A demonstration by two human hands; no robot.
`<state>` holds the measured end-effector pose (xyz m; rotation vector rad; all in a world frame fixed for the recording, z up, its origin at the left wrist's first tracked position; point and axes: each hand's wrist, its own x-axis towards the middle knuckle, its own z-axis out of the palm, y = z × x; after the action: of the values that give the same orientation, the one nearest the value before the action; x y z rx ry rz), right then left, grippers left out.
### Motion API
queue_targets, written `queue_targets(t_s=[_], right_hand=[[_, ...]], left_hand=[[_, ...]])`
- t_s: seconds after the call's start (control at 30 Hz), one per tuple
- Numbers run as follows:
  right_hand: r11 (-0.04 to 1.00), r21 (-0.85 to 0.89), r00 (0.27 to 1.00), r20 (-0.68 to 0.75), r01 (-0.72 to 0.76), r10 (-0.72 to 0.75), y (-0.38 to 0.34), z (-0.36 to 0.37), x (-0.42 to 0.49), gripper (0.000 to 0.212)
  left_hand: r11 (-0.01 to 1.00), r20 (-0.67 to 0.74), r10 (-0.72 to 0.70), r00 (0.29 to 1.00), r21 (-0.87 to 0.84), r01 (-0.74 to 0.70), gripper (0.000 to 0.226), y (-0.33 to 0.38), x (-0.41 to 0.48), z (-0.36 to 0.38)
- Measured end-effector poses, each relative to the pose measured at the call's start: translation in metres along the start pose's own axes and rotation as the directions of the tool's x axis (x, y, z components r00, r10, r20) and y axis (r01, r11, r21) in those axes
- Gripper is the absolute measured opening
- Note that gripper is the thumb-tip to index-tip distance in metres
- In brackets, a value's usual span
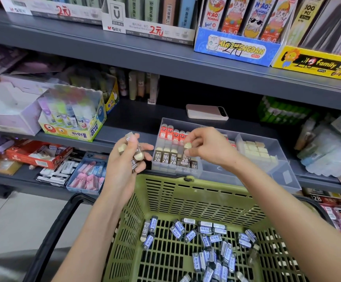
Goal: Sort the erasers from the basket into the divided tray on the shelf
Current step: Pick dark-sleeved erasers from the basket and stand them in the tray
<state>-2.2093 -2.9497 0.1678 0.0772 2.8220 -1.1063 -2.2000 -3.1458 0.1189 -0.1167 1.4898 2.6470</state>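
The basket (186, 200) is seen at 6 o'clock in the view. Many loose blue-labelled erasers (210, 241) are scattered over its floor, mostly towards 5 o'clock. The clear divided tray (285, 176) is set on the shelf (137, 117) at 12 o'clock from the basket, just behind its rim.

In the tray's left compartment a row of brown 2B erasers (165, 158) is stood upright at the front, with red ones (171, 135) behind them at 12 o'clock. Cream blocks (257, 151) are stacked in the compartment at 3 o'clock.

Several brown erasers (137, 155) are gripped as a bundle in the left hand (124, 165), which is held at 9 o'clock from the tray with its fingers curled round them. A single eraser (188, 146) is pinched between thumb and fingertips of the right hand (206, 147), above the brown row; whether it touches that row cannot be told.

A phone (206, 112) is laid flat on the shelf at 12 o'clock from the tray, and a glue box (74, 123) is placed at 9 o'clock.
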Motion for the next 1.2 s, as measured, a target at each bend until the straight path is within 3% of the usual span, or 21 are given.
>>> queue_targets(t_s=[0.2,0.27,0.37,0.53,0.67,0.8,0.87,0.93,1.0,1.13,1.2], right_hand=[[0.945,0.295,0.989,0.025,-0.144,0.143,0.001,0.003,0.001,0.017],[0.935,0.306,0.983,0.027,-0.183,0.183,-0.001,0.002,0.003,0.015],[0.959,0.203,0.981,0.031,-0.195,0.193,-0.003,0.005,0.004,0.006],[0.992,-0.087,0.995,0.024,-0.093,0.095,-0.009,0.019,0.006,0.010],[0.954,-0.297,0.999,-0.003,-0.039,0.040,-0.011,0.026,0.007,0.008],[0.902,-0.426,0.982,-0.135,0.066,-0.135,-0.014,0.024,-0.001,0.010],[0.962,-0.227,0.968,-0.160,0.154,-0.193,-0.022,0.022,-0.011,0.014],[0.973,0.104,0.978,-0.049,0.206,-0.202,-0.033,0.023,-0.026,0.008],[0.947,0.254,0.977,0.028,0.197,-0.210,-0.040,0.032,-0.037,0.011],[0.881,0.446,0.987,-0.103,0.156,-0.123,-0.039,0.030,-0.040,0.014],[0.812,0.560,0.979,-0.189,0.167,-0.071,-0.033,0.012,-0.035,0.013]], left_hand=[[0.993,-0.005,0.029,1.000,0.118,-0.028,0.029,0.000,-0.003,0.001],[0.990,-0.014,0.039,0.999,0.138,-0.036,0.026,-0.001,-0.003,0.000],[0.984,-0.040,0.057,0.998,0.169,-0.049,0.026,-0.001,-0.004,-0.001],[0.982,-0.030,0.068,0.997,0.181,-0.061,0.028,-0.001,-0.004,-0.001],[0.985,-0.037,0.068,0.997,0.160,-0.061,0.030,-0.001,-0.004,0.000],[0.987,-0.027,0.059,0.998,0.153,-0.054,0.033,0.000,-0.005,0.002],[0.988,-0.018,0.055,0.998,0.147,-0.052,0.037,0.000,-0.005,0.002],[0.989,0.008,0.060,0.998,0.133,-0.061,0.037,0.000,-0.005,0.002],[0.990,0.053,0.067,0.996,0.123,-0.073,0.033,0.000,-0.006,0.002],[0.990,0.101,0.068,0.993,0.120,-0.080,0.020,-0.001,-0.008,0.004],[0.990,0.114,0.066,0.991,0.119,-0.079,0.028,-0.001,-0.008,0.004]])
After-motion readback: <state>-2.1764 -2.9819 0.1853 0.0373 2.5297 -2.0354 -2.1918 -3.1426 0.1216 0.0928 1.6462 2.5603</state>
